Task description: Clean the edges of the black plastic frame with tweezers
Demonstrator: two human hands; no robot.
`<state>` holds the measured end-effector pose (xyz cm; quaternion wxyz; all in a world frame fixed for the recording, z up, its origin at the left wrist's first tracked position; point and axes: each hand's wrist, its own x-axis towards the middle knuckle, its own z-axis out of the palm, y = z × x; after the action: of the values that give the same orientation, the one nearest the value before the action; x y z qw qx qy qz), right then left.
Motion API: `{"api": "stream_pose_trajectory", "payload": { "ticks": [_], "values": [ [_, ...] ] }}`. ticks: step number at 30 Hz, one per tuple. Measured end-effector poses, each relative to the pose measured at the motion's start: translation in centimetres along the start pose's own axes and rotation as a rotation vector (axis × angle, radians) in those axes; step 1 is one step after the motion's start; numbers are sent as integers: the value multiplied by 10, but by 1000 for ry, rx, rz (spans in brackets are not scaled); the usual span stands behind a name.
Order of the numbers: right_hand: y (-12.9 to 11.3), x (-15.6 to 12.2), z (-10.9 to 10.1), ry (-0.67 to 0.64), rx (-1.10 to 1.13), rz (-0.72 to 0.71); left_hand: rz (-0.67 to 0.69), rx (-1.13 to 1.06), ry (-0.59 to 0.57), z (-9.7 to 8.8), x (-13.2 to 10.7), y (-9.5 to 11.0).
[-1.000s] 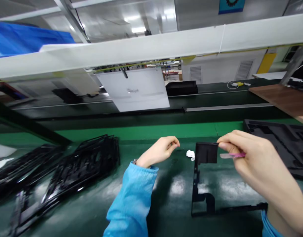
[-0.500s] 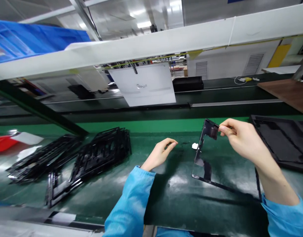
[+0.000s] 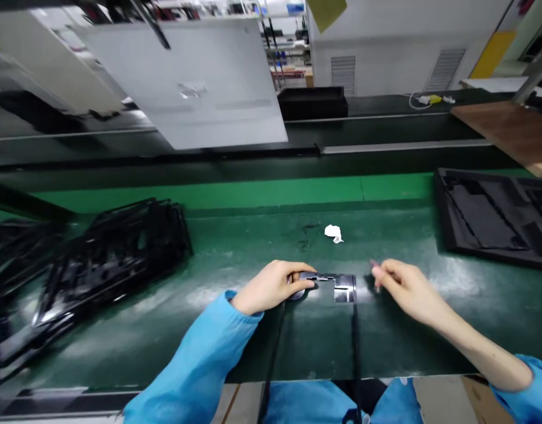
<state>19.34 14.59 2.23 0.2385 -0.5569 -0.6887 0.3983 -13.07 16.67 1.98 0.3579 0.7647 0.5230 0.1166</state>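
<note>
A thin black plastic frame (image 3: 355,330) lies in front of me, its two long sides running past the table's front edge over my lap. Its far end has a wider plate at the right corner. My left hand (image 3: 275,287) pinches that far end near the left corner, thumb below and fingers above. To the right of the frame and apart from it, my right hand (image 3: 407,288) has thumb and fingers pressed together. A small pinkish-brown scrap (image 3: 375,274) sticks out of them; its kind is unclear. A crumpled white scrap (image 3: 333,232) lies beyond the frame.
Stacked black frames (image 3: 129,253) lie to the left on the green table (image 3: 235,235). A black tray (image 3: 495,221) with dark strips in it stands at the right. A white sheet (image 3: 200,88) hangs beyond the table, and a black box (image 3: 312,104) sits on the far bench.
The black frame has moved left and nearer to me. My left hand, empty before, now grips it; my right hand has let it go and holds a small scrap. The view has tilted down.
</note>
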Motion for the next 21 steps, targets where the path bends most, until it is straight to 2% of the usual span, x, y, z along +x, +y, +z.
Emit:
{"api": "stream_pose_trajectory", "payload": {
  "ticks": [2,4,6,7,10,12,16,21],
  "values": [
    [10,7,-7,42,55,19,-20,87,48,4,-4,-1],
    [12,15,-11,59,109,-5,-16,236,140,5,-8,7],
    [6,20,-9,91,136,-86,86,479,222,7,-9,21],
    [2,22,-7,99,137,-111,161,528,232,9,-6,28],
    [-9,25,3,43,182,-139,368,363,100,23,8,43],
    [-11,27,10,5,249,-127,425,264,46,36,20,44],
    [-3,31,22,-23,354,-89,507,72,103,58,33,29],
    [5,33,32,6,297,-184,560,4,144,60,30,17]
  ]
}}
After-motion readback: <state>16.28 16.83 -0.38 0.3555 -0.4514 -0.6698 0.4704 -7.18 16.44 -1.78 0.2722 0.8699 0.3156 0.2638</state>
